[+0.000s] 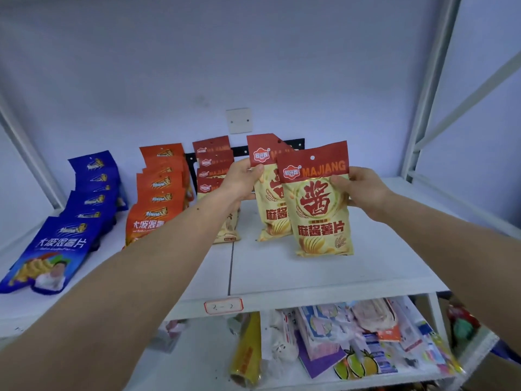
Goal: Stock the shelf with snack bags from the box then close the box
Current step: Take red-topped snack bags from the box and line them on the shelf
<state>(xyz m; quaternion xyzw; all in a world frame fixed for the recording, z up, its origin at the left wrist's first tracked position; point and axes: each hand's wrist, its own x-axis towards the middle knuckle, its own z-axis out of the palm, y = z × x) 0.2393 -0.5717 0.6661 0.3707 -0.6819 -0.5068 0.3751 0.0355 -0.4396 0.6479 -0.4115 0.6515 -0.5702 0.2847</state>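
Two bare forearms, sleeveless to the frame edge; left hand [241, 180], right hand [364, 189], no rings.

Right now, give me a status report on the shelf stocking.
Left hand grips rear cream-and-red Majiang chip bag. Right hand grips front one. White shelf ahead open.

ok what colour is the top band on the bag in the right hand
Dark red, over a pale yellow body, on the Majiang chip bag gripped by the right hand; head view.

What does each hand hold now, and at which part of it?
The left hand grips the rear cream-and-red snack bag at its upper left edge. The right hand grips the front snack bag at its upper right edge.
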